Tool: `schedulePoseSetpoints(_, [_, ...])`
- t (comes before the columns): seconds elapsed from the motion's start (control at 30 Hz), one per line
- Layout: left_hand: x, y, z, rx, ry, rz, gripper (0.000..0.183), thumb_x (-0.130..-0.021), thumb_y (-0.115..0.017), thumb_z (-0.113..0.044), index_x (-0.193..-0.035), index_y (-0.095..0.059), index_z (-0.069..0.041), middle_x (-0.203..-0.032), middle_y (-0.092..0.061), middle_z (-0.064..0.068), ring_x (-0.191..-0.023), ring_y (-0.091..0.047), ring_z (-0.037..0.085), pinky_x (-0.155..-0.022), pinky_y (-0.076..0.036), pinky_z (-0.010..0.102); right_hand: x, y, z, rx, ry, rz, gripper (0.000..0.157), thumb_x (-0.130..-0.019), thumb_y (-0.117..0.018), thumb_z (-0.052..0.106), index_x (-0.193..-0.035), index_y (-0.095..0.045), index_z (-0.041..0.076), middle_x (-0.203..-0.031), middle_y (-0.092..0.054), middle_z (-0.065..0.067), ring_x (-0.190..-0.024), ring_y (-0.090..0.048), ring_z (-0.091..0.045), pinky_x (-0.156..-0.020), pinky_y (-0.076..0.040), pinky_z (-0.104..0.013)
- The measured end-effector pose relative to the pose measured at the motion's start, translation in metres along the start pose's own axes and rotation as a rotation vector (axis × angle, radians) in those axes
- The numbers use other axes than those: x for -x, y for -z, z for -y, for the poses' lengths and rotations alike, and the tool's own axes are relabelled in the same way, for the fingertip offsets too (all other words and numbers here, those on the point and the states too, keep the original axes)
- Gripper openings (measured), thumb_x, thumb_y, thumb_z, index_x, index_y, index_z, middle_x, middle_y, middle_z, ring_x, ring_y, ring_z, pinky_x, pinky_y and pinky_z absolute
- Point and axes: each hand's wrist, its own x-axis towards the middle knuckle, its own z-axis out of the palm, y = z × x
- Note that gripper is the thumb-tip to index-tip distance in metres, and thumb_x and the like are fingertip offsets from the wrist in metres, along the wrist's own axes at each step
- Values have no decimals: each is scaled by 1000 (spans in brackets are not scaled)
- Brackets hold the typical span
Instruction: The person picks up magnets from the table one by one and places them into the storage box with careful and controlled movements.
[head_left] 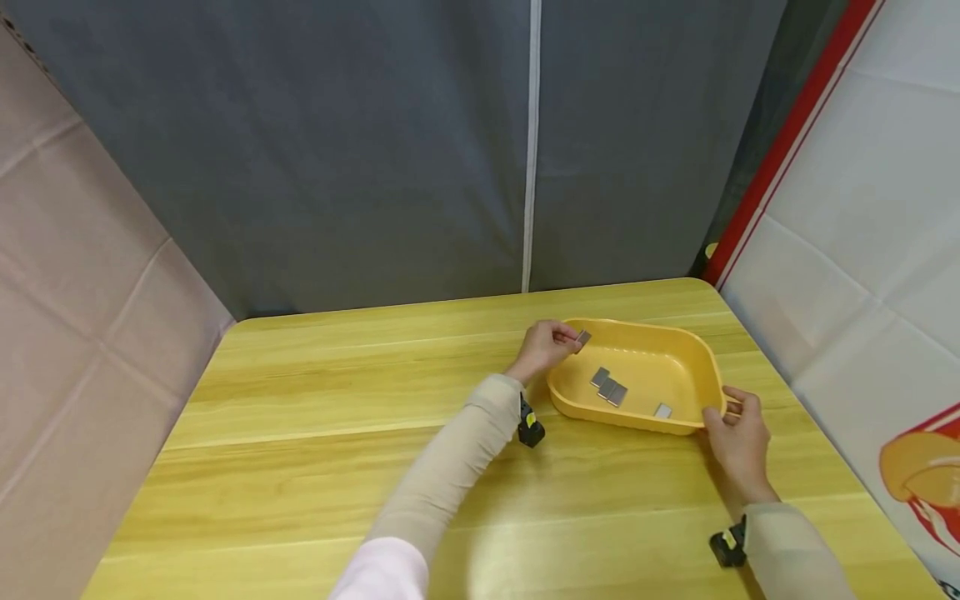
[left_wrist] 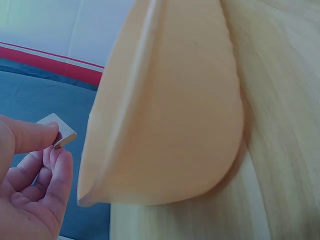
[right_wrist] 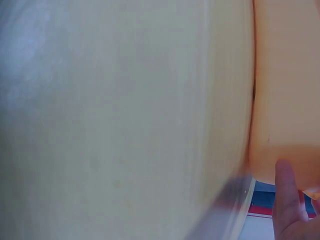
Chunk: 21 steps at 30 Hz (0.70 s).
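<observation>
My left hand (head_left: pixel 543 348) pinches a small flat grey metal block (head_left: pixel 582 337) between thumb and fingers, above the left end of a yellow plastic tray (head_left: pixel 678 354). In the left wrist view the block (left_wrist: pixel 62 131) looks silvery, with rounded edges, and stands apart from the tray's outer wall (left_wrist: pixel 175 125). Several similar blocks (head_left: pixel 617 393) lie on the tray floor, some close together on the left and one (head_left: pixel 663 411) near the front right. At the tray's front right corner my right hand (head_left: pixel 741 442) grips the rim, the thumb (right_wrist: pixel 286 185) against the outer wall.
The tray stands on a yellow wood-grain table (head_left: pixel 337 433), towards its back right. A dark grey curtain (head_left: pixel 375 167) hangs behind the table. Pale panels flank both sides, the right one (head_left: pixel 862 233) with a red border. Each wrist carries a small black device (head_left: pixel 529 423).
</observation>
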Motion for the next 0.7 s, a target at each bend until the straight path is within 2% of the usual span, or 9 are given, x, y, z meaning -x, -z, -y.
schedulePoseSetpoints(0.33, [-5,-9,4,-88,-27,-16,10,-80,-66,-12,-85,-65,-4,-76,-63,2,-65,-55,8,-55,-45,15,2,1,1,-22,1,-6,44,-82,-46,7,-124,-38,-3,-106,-47,-22,-63,-39,15,-47,-44,-10])
schedulePoseSetpoints(0.7, [-8,-22,-4,-87,-4,-27,9,-78,-67,-10,-83,-66,-2,-74,-63,3,-63,-55,8,-54,-44,15,3,0,3,-44,-2,1,44,-82,-44,5,-124,-37,-4,-106,-46,-22,-62,-40,14,-47,-44,-12])
